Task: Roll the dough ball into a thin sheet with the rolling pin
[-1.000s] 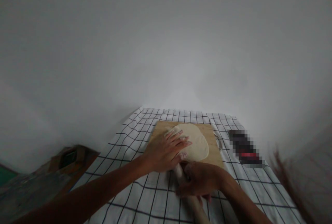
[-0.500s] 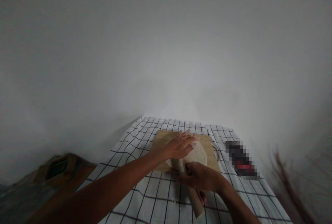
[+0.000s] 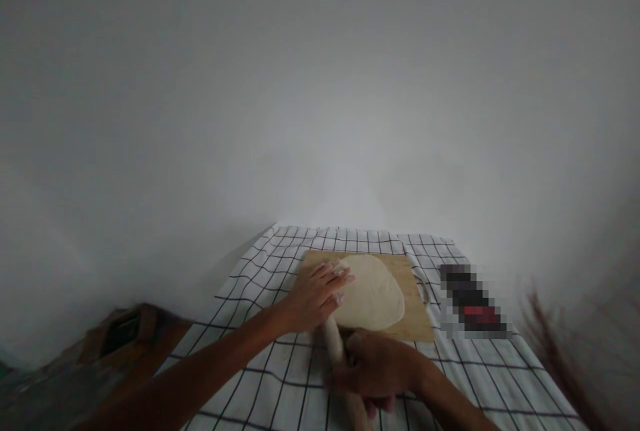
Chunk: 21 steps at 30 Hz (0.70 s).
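A flat, rounded sheet of pale dough [image 3: 373,292] lies on a wooden board [image 3: 419,316]. My left hand [image 3: 317,294] rests palm down at the dough's left edge, over the far end of the rolling pin, with its fingers stretched out and whitish at the tips. Closer to me, my right hand [image 3: 377,364] is wrapped around the rolling pin [image 3: 334,344]. The pin slants from under the left hand toward the bottom of the view; its far end is hidden. Motion blurs the right hand somewhat.
A white cloth with dark grid lines [image 3: 280,378] covers the table under the board. To the right lies a dark, pixelated object [image 3: 475,301] with a red patch. A brown box-like object [image 3: 120,334] is low at left. Behind the table rises a pale wall [image 3: 320,118].
Both hands and the rolling pin have shifted left, with the right hand and pin also nearer to me. More of the dough now shows.
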Motion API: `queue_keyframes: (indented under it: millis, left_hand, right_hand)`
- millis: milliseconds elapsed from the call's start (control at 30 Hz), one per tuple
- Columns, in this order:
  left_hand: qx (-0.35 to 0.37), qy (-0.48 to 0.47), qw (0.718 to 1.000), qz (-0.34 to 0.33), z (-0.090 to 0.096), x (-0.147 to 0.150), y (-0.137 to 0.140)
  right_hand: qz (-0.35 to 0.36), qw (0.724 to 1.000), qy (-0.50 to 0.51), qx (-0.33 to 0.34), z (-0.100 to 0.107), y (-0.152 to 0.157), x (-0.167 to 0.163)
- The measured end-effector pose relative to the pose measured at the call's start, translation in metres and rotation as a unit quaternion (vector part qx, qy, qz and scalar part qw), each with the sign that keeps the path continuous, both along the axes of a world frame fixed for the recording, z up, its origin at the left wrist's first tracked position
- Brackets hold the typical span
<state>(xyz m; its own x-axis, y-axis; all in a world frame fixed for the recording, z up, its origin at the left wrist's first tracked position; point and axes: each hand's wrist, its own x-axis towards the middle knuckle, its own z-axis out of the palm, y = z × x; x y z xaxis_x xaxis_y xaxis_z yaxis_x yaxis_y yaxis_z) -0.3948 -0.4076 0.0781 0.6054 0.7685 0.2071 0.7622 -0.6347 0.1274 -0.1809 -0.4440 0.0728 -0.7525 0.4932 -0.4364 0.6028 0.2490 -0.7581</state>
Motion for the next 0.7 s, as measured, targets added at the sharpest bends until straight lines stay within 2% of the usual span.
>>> queue_keyframes:
  millis: [67,133,233,300,333,433,533,600,700]
  left_hand:
    - [-0.009,-0.006,1.0,0.018,0.003,-0.003,-0.005]
    - [-0.012,-0.012,1.0,0.025,0.007,0.001,-0.004]
    - [0.003,-0.044,0.999,0.011,0.015,0.019,0.007]
    - [0.016,-0.067,0.998,-0.006,0.021,0.037,0.017]
    - [0.018,-0.072,0.997,-0.013,0.023,0.046,0.021]
    - [0.011,-0.054,0.997,-0.048,0.025,0.071,0.033]
    - [0.007,-0.028,0.995,-0.095,0.019,0.079,0.038]
    - [0.017,-0.013,0.994,-0.106,0.014,0.073,0.039]
    - [0.021,0.013,0.996,-0.086,0.007,0.051,0.04]
  right_hand:
    - [0.005,1.0,0.007,-0.01,-0.002,0.001,-0.004]
    - [0.016,0.999,0.01,-0.047,-0.004,0.005,-0.009]
    - [0.02,0.989,0.05,-0.137,-0.008,0.012,-0.015]
    - [0.006,0.975,0.068,-0.209,-0.01,0.014,-0.021]
    - [-0.011,0.972,0.077,-0.222,-0.01,0.015,-0.023]
    - [-0.066,0.976,0.073,-0.194,-0.013,0.016,-0.031]
    - [-0.112,0.979,0.066,-0.156,-0.022,0.017,-0.035]
    - [-0.107,0.981,0.071,-0.147,-0.028,0.017,-0.034]
    - [-0.064,0.987,0.098,-0.107,-0.03,0.01,-0.028]
